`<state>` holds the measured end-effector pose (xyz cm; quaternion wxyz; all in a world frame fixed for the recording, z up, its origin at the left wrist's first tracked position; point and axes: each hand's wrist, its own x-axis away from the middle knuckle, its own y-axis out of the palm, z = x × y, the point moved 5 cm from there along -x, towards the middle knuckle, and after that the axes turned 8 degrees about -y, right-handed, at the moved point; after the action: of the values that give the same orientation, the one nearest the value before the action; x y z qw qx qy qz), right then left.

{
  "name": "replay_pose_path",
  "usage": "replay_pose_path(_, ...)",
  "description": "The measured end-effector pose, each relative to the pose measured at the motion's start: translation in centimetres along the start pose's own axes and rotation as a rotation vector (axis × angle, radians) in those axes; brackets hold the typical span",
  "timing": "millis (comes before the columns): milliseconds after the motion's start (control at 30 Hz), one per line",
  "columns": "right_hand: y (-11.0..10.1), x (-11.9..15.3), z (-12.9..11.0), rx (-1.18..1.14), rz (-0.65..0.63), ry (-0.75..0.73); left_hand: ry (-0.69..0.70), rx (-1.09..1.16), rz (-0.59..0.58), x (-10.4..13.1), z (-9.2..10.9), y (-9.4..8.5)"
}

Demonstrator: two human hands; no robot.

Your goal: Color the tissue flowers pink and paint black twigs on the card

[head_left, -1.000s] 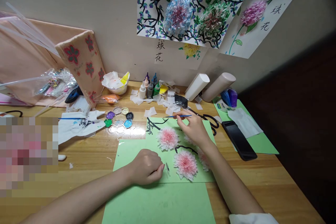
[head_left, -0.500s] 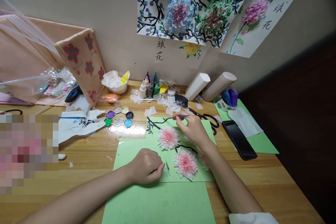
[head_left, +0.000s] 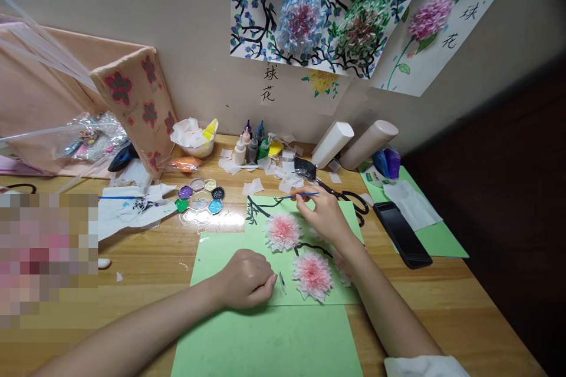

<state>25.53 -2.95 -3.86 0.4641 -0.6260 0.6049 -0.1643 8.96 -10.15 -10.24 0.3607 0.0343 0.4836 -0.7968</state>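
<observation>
My right hand (head_left: 325,215) pinches a thin blue paintbrush (head_left: 305,194) near the top edge of a green sheet (head_left: 260,256). The brush tip touches the end of a painted black branch (head_left: 264,206). Curled into a fist, my left hand (head_left: 248,280) rests on the green paper left of the flowers; nothing shows in it. Pink and white paper flowers (head_left: 312,275) sit on the sheet, one of them partly hidden under my right forearm. Another black branch (head_left: 313,247) runs between the flowers.
A paint palette (head_left: 200,201) and a stained tissue (head_left: 128,212) lie at the left. Behind stand small paint bottles (head_left: 252,150) and a bowl (head_left: 194,138). Black scissors (head_left: 356,203), a phone (head_left: 402,235) and two white bottles (head_left: 333,144) are at the right.
</observation>
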Motion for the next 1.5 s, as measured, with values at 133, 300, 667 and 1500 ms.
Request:
replay_pose_path(133, -0.1, 0.0, -0.1, 0.002, -0.001, -0.008, 0.009, -0.006, 0.002, 0.0, 0.1, -0.1)
replay_pose_path(300, -0.7, 0.0, -0.4, -0.040, 0.064, -0.009, 0.019, -0.016, 0.011, -0.2, 0.2, -0.1)
replay_pose_path(667, 0.2, -0.1, 0.3, -0.036, 0.006, 0.014, 0.021, -0.016, 0.007, -0.3, 0.3, -0.2)
replay_pose_path(1500, -1.0, -0.1, 0.0, 0.008, 0.072, 0.000, -0.002, 0.019, 0.006, -0.1, 0.0, 0.0)
